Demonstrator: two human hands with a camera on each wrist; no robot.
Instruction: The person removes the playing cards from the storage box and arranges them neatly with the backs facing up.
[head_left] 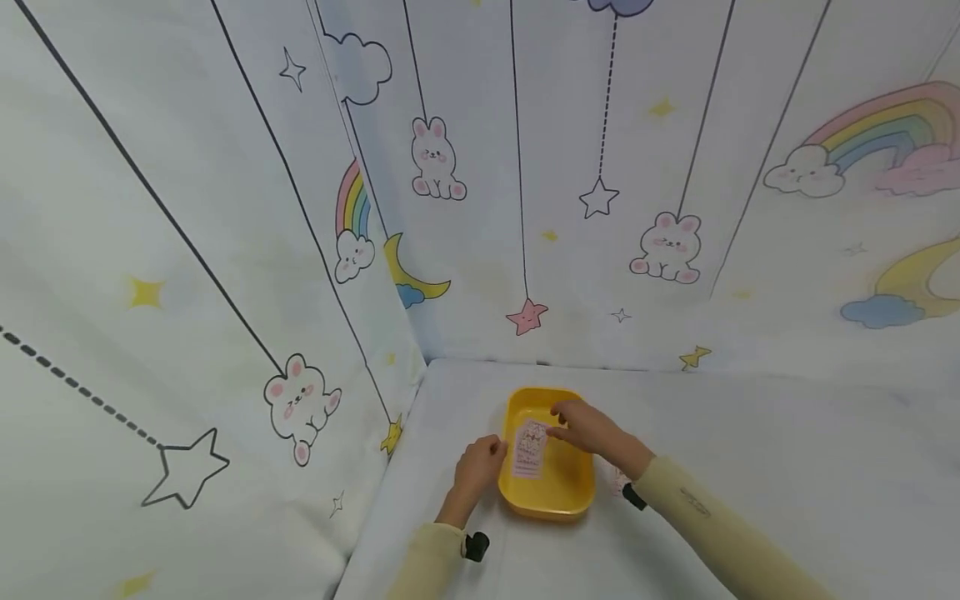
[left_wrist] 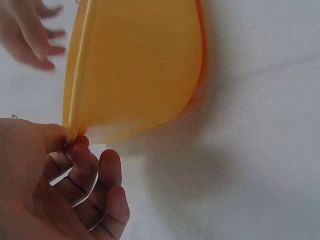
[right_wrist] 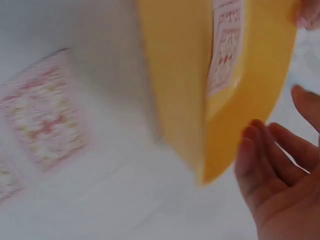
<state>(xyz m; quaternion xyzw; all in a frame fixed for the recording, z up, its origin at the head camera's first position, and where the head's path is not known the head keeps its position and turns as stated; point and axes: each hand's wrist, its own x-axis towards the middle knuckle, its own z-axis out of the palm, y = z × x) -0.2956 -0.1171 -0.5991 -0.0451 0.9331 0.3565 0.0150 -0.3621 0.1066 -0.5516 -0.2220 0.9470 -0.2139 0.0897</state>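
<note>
A yellow plastic tray [head_left: 566,496] with raised walls stands on the white table. Inside it, toward the left, lies a flat pink packet with a printed pattern [head_left: 529,450]. My left hand [head_left: 480,462] pinches the tray's rim [left_wrist: 80,75] between thumb and index finger at the left side, its other fingers loosely bent. Over the tray's right part is my right hand [head_left: 590,427], fingers spread and nothing held. In the right wrist view its fingertips [right_wrist: 246,150] are close to the tray's end wall.
Another pink patterned packet [right_wrist: 45,115] lies on the table to the right of the tray, partly hidden by my right forearm in the head view. Beside it the edge of one more [right_wrist: 7,180] shows. Printed white fabric walls [head_left: 480,275] rise behind and left.
</note>
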